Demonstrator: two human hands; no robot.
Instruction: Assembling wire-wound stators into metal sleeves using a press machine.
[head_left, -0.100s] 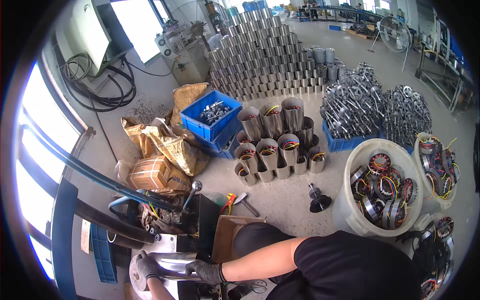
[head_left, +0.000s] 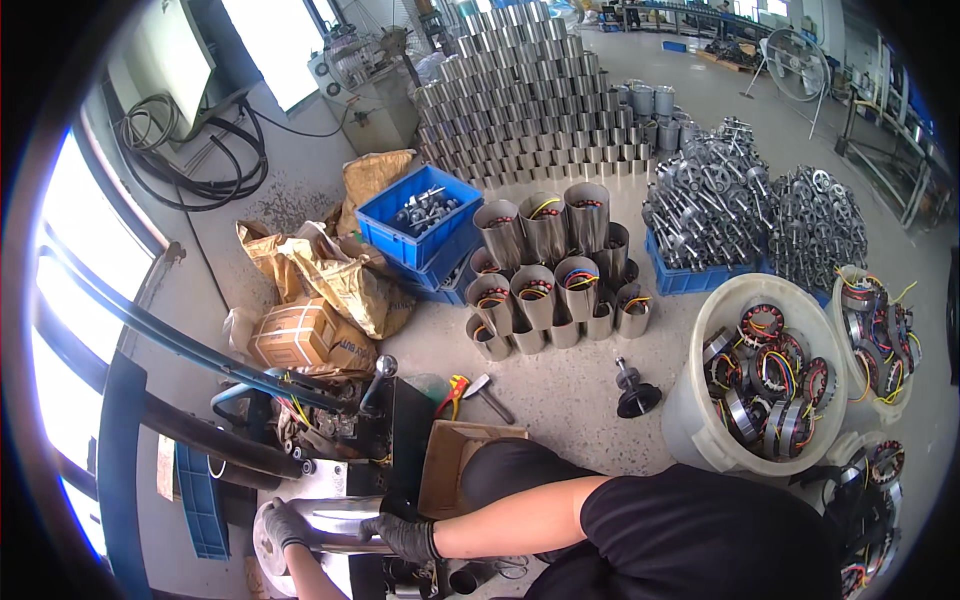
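Observation:
A shiny metal cylinder [head_left: 338, 521] lies sideways at the lower left, on the pale metal bed of a press-like machine [head_left: 318, 474]. My left hand [head_left: 287, 524], in a grey glove, is closed over its left end, beside a round pale disc [head_left: 266, 550]. Near the right end, my right hand [head_left: 402, 538] grips the cylinder from above, in a dark grey glove. Both palms and the cylinder's underside are hidden. Next to my right hand stands an open cardboard box [head_left: 437, 480]. A lever with a ball knob [head_left: 386, 366] rises behind the cylinder.
Pliers [head_left: 453, 397] and a hammer [head_left: 488, 398] lie beyond the box. Metal sleeves with wired stators [head_left: 538, 295] stand ahead. A black-disc shaft part [head_left: 637, 392] sits on the floor. At right, a white tub [head_left: 686, 440] holds stators. Blue crates [head_left: 405, 250] stand left of the sleeves.
The whole view has shifted slightly. Both hands keep their hold on the metal cylinder, with little visible movement against the machine.

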